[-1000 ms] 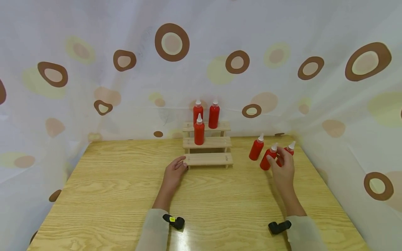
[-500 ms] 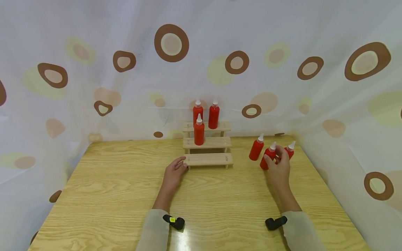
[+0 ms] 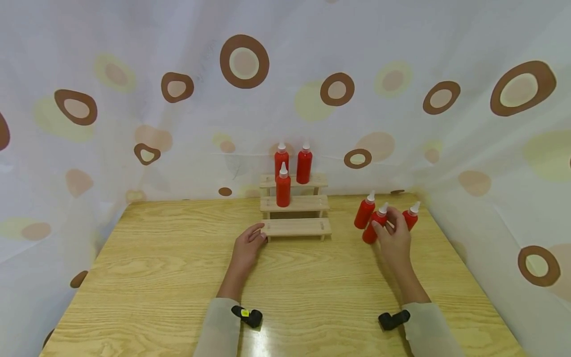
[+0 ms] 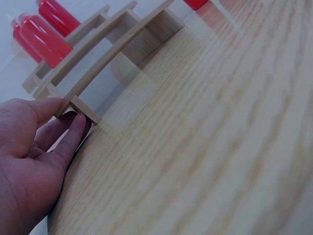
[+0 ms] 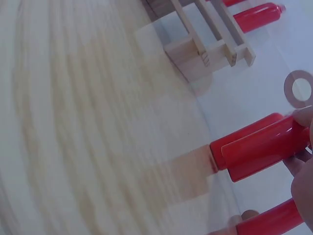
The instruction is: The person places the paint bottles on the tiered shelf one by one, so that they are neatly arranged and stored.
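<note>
My right hand grips a red squeeze bottle with a white pointed cap near its top. In the right wrist view this held bottle overlaps another red bottle behind it. My left hand pinches the left end of the lowest step of a three-step wooden rack; in the left wrist view its thumb lies on the board and fingers are at the leg. Two bottles stand on the top step, a left one and a right one. A third bottle stands on the middle step's left side.
On the wooden table, one red bottle stands left of the held one and another red bottle stands behind my right hand. A white patterned sheet surrounds the table at the back and sides.
My right hand has closed in on the bottle and moved it a little left, away from the rightmost bottle and nearer the left one. My left hand and the rack have stayed still.
</note>
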`<state>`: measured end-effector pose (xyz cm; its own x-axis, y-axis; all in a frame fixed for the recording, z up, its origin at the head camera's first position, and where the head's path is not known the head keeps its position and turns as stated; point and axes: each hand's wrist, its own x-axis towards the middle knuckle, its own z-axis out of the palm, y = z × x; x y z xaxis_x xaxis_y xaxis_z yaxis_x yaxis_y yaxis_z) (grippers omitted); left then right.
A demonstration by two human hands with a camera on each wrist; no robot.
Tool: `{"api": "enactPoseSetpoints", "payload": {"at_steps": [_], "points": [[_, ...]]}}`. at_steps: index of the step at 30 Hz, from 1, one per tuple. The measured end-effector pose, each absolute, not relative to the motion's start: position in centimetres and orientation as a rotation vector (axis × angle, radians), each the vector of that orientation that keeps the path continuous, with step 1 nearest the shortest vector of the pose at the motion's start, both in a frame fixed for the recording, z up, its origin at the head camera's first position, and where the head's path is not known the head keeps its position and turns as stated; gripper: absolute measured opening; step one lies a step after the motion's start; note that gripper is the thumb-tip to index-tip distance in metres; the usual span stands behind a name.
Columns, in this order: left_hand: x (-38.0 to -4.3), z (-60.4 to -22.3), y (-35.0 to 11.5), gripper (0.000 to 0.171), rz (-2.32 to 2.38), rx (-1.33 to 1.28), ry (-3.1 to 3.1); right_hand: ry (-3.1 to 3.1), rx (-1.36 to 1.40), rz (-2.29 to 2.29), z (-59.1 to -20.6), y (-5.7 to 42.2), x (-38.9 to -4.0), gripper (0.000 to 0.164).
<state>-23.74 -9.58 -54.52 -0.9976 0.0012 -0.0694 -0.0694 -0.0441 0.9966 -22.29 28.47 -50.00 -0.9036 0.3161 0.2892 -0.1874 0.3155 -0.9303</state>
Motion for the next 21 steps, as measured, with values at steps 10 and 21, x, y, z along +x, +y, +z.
{"api": "enactPoseSetpoints", "payload": {"at_steps": [10,21], "points": [[-23.6,-54.2,-9.5,0.037,2.246,-0.102,2.125,-2.182,0.007,1.48,-47.7,25.7,-22.1,0.056],[-23.8,-54.5,-9.5,0.038,2.242,-0.091,2.129,-2.163,0.08,1.467,-46.3,22.3,-23.9,0.056]]}}
